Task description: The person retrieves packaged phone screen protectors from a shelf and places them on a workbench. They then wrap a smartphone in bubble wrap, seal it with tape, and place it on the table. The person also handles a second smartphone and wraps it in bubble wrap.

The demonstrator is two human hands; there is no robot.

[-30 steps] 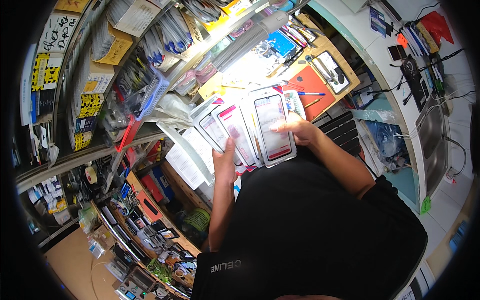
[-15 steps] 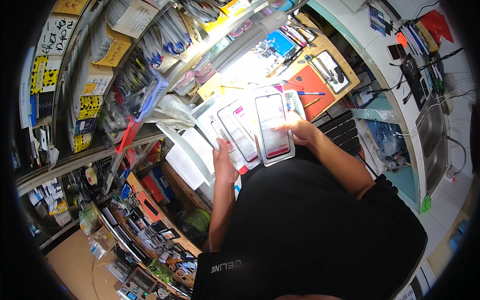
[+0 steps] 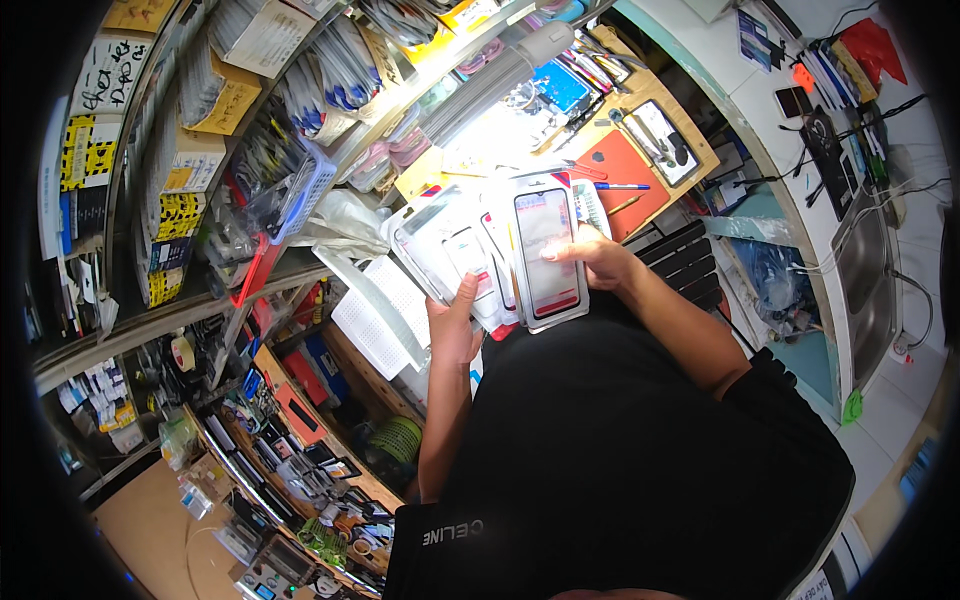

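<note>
In front of my torso I hold a fan of flat clear packs, which look like phone screen protectors with black rims and red printing. My right hand (image 3: 606,260) is closed on the foremost screen protector pack (image 3: 546,215), its thumb lying across the front. My left hand (image 3: 453,328) grips the lower edge of the other screen protector packs (image 3: 425,238), thumb on top. These overlap behind and to the left of the front one. Fingers under the packs are hidden, and lamp glare washes out part of them.
Beyond the packs stands a wooden workbench (image 3: 705,150) with a red mat (image 3: 612,172), pens and a phone part tray. A lamp (image 3: 500,75) hangs over it. Crowded shelves with boxes (image 3: 225,100) and a blue basket (image 3: 305,190) fill the left. A sink (image 3: 865,270) is at right.
The packs in my hands have shifted: those at left fan out differently, and my left thumb has moved up and right over them. The front pack has moved slightly right.
</note>
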